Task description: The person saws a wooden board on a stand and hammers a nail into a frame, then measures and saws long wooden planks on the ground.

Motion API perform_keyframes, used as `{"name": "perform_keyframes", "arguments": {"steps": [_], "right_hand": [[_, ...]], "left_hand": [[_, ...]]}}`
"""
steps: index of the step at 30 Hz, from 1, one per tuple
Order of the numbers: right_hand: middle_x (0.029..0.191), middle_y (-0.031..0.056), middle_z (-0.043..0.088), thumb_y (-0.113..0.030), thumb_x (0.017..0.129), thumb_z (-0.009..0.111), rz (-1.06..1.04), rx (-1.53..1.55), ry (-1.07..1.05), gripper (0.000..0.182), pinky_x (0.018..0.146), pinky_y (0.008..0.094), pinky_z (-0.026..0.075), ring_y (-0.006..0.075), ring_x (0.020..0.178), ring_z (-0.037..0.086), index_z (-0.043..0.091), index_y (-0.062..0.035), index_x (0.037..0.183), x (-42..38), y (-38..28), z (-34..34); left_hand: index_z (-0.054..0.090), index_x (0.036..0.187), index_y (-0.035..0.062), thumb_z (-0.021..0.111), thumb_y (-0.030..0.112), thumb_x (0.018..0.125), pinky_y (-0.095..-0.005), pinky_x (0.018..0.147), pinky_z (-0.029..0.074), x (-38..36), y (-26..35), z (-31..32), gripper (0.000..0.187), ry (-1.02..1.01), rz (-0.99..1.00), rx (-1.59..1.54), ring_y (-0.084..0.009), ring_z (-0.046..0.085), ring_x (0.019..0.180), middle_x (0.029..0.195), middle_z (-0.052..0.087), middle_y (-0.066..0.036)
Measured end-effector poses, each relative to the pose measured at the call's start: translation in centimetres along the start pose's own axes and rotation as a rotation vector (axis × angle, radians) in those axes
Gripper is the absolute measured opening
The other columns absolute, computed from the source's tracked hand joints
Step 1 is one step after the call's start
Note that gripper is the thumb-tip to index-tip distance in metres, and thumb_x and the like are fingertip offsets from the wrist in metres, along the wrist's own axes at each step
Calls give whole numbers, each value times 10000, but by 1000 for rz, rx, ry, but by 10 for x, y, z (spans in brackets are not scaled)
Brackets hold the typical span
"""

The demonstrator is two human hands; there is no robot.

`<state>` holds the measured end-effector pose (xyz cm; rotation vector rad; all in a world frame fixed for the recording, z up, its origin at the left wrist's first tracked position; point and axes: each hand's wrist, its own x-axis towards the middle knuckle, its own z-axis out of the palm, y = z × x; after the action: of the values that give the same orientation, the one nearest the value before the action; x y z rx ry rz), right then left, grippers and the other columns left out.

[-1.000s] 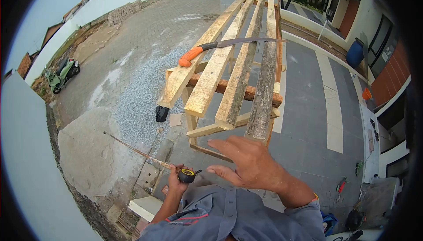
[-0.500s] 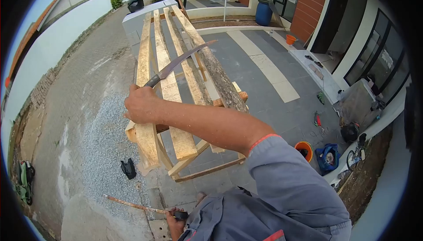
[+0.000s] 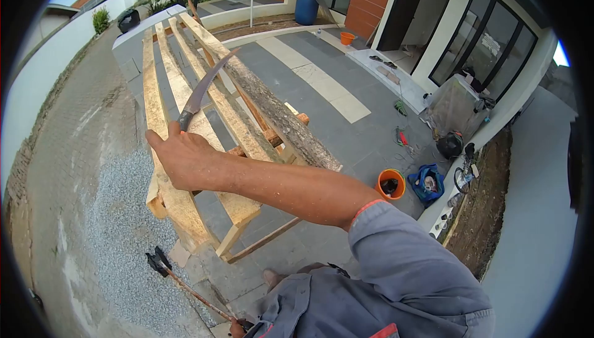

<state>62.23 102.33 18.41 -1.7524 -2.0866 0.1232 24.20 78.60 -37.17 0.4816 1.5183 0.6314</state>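
My right hand (image 3: pixel 187 157) is closed around the dark handle of a curved saw (image 3: pixel 199 93), whose blade slants up and away over the wooden slats (image 3: pixel 176 78). The hand is above the near part of the slats, which rest on a wooden frame. One outer slat (image 3: pixel 281 112) still has rough bark. Low in the view, my left hand (image 3: pixel 236 329) is closed on what looks like a tape measure, partly cut off by the edge. From it a long, worn strip (image 3: pixel 197 295) runs out towards the gravel.
Grey gravel (image 3: pixel 117 208) lies left of the frame, with a black scrap (image 3: pixel 158 260) on it. To the right are an orange bucket (image 3: pixel 390 184), a blue bag (image 3: pixel 427 182) and a black helmet (image 3: pixel 450 145). A blue barrel (image 3: pixel 305 8) stands farther back.
The view has turned right, so the slats and buckets sit farther left. My right hand still holds the saw, its blade now steeper. The strip's far end now overlaps the black scrap.
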Motion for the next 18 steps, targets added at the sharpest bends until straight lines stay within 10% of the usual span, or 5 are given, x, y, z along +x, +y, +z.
{"name": "perform_keyframes", "arguments": {"steps": [4, 12, 18], "right_hand": [[1080, 336, 501, -8, 735, 650, 73, 69, 77, 480, 814, 452, 546, 436, 919, 652, 509, 68, 1187, -25, 12, -36], [1039, 190, 553, -37, 818, 595, -279, 163, 1184, 449, 784, 374, 535, 257, 837, 647, 562, 54, 1257, -151, 101, -168], [926, 99, 626, -55, 888, 636, 134, 407, 1169, 485, 585, 248, 516, 110, 747, 623, 507, 3, 1352, -340, 117, -166]], "left_hand": [[662, 842, -58, 427, 553, 995, -364, 644, 494, 10, 9, 11, 673, -43, 56, 61, -257, 606, 685, 702, 624, -147], [662, 849, -56, 431, 551, 995, -361, 641, 494, 37, 109, 56, 665, -254, 181, 403, -251, 605, 681, 702, 623, -141], [662, 853, -53, 435, 548, 995, -358, 639, 494, 52, 150, 149, 659, -488, 237, 676, -247, 604, 679, 702, 622, -136]]}}
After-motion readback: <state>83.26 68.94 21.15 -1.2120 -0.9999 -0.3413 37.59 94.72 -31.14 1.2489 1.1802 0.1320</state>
